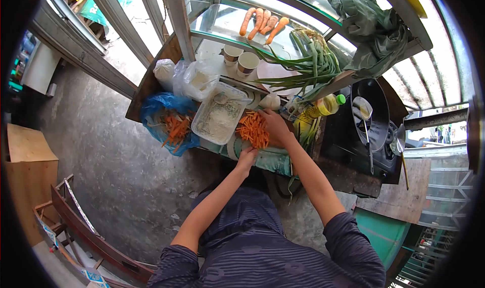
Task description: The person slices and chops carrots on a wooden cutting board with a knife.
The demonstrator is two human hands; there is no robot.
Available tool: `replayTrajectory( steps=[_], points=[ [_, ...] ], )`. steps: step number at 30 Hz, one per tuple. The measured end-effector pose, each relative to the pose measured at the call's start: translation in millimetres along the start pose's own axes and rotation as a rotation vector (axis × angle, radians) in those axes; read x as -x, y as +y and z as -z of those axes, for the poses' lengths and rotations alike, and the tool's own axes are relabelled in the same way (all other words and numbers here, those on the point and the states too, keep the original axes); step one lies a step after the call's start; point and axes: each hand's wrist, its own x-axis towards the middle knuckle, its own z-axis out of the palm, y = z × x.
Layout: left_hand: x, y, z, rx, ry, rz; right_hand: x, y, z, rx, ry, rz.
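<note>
A pile of cut carrot sticks (252, 130) lies at the front of the worktop, between my hands. My left hand (247, 158) is at the near edge of the pile, its fingers drawn together; what they pinch, if anything, is hidden. Along the pile's right side rests my right hand (275, 126), fingers stretched out and touching the carrots. Just left of the pile stands a white plastic tub (198, 128) holding pale flour (222, 125) with green flecks and a spoon. A blue plastic bag (154, 110) with carrot scraps (177, 129) is farther left.
Two paper cups (247, 64) and green onions (316, 60) stand behind. Whole carrots (262, 22) lie on a glass shelf. To the right are an oil bottle (326, 106) and a black wok (376, 118) with a ladle on a stove. White plastic bags (199, 78) sit at back left.
</note>
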Motion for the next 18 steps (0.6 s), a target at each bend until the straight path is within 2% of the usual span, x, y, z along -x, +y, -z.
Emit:
replayTrajectory(
  steps=[4,10,13,18],
  points=[
    [-19.2,-5.8,0.5,0.133,0.017,0.024,29.3,-21.0,20.7,-0.075,0.067,-0.136],
    [-27.7,-4.0,-6.2,0.295,0.046,-0.001,65.6,-7.1,-3.0,-0.207,0.401,-0.188],
    [-39.2,-8.3,-8.2,0.361,0.069,-0.003,91.3,-19.7,-9.2,-0.43,0.319,-0.461],
    [-37.4,-5.3,-16.3,0.435,0.139,0.004,121.2,-34.0,-42.7,-0.501,0.363,-0.58]
  ],
)
